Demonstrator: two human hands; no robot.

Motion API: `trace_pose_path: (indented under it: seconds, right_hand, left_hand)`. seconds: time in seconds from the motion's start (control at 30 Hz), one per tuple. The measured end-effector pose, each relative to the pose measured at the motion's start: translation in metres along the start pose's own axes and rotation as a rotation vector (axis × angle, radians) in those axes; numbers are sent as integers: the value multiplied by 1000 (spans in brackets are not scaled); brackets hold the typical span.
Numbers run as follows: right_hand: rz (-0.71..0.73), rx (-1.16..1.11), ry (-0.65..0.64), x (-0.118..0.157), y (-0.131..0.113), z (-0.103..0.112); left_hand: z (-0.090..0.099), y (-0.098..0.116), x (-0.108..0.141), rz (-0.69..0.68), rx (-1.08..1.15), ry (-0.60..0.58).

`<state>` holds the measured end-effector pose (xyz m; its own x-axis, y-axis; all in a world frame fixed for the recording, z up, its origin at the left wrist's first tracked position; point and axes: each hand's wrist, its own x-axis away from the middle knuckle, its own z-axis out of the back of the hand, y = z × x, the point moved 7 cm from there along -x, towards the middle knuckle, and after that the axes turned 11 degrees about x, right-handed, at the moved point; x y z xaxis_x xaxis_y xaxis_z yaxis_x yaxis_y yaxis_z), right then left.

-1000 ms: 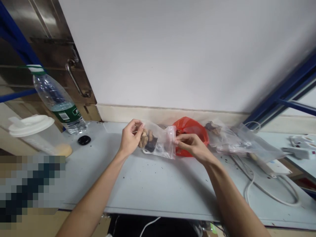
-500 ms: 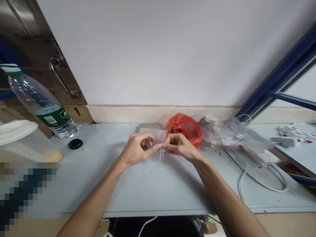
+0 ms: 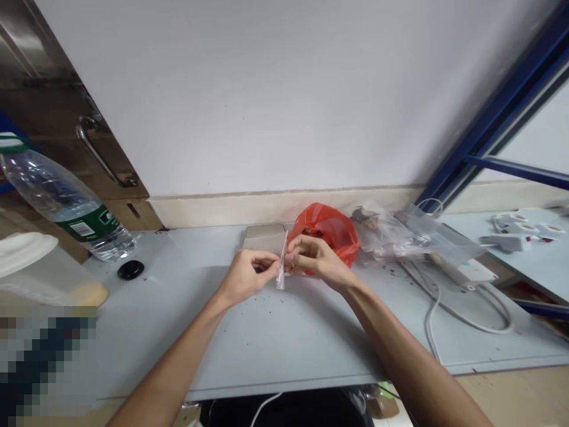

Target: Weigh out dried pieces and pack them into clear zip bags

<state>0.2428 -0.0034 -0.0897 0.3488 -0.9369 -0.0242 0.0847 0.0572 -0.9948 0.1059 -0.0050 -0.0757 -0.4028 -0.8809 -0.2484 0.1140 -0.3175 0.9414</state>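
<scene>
Both hands meet over the middle of the table around a small clear plastic bag (image 3: 280, 277). My left hand (image 3: 249, 274) pinches its left side between thumb and fingers. From the right, my right hand (image 3: 317, 259) has thumb and fingertips closed on the bag's upper edge. Behind the hands lies a flat object with a grey-brown top (image 3: 265, 230), partly covered by the bag and my left hand. An open red plastic bag (image 3: 326, 222) with dark items inside stands just behind my right hand.
Clear plastic bags (image 3: 391, 231) lie right of the red bag, near a white power strip (image 3: 471, 271) and its cable. At left are a water bottle (image 3: 84, 222), a black round lid (image 3: 130, 270) and a lidded container (image 3: 48, 267). A wall rises behind the table (image 3: 267, 350).
My left hand's fingers have closed in on the small bag, whose edge now looks narrower and bunched. The whole view has shifted slightly.
</scene>
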Motion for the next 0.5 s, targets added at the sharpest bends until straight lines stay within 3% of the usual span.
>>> trace_pose_path:
  seconds: [0.13, 0.27, 0.5]
  right_hand:
    - [52, 14, 77, -1, 1, 5]
    - [69, 39, 75, -2, 4, 3]
    - [88, 17, 98, -3, 3, 3]
  left_hand:
    - [-1, 0, 1, 35, 9, -53]
    - [-3, -2, 2, 58, -26, -67]
    - [-5, -5, 1, 58, -70, 74]
